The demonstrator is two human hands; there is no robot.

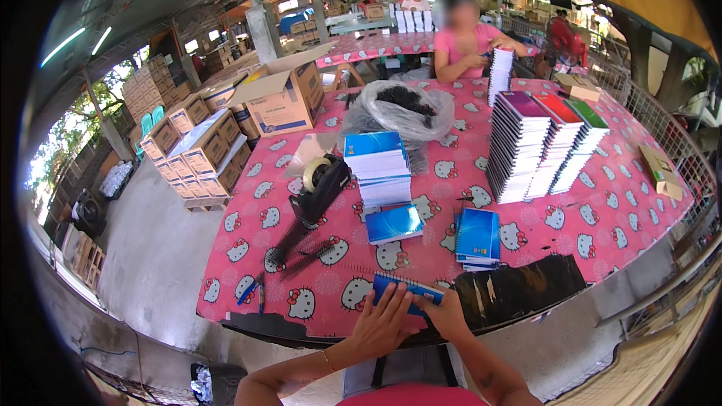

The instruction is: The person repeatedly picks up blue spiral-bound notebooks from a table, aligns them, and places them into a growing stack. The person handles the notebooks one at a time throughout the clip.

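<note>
"What's being held there?"

"A blue, spiral-bound paper notebook point(380, 285), at the near edge of the pink, cartoon-patterned tabletop point(617, 210). The right hand point(450, 317) has its grip closed on the right end, thumb on top."

"And the left hand point(382, 319)?"

"Flat across the cover, grip unclenched. Beyond stands a tall stack of blue-covered books point(383, 180)."
</note>
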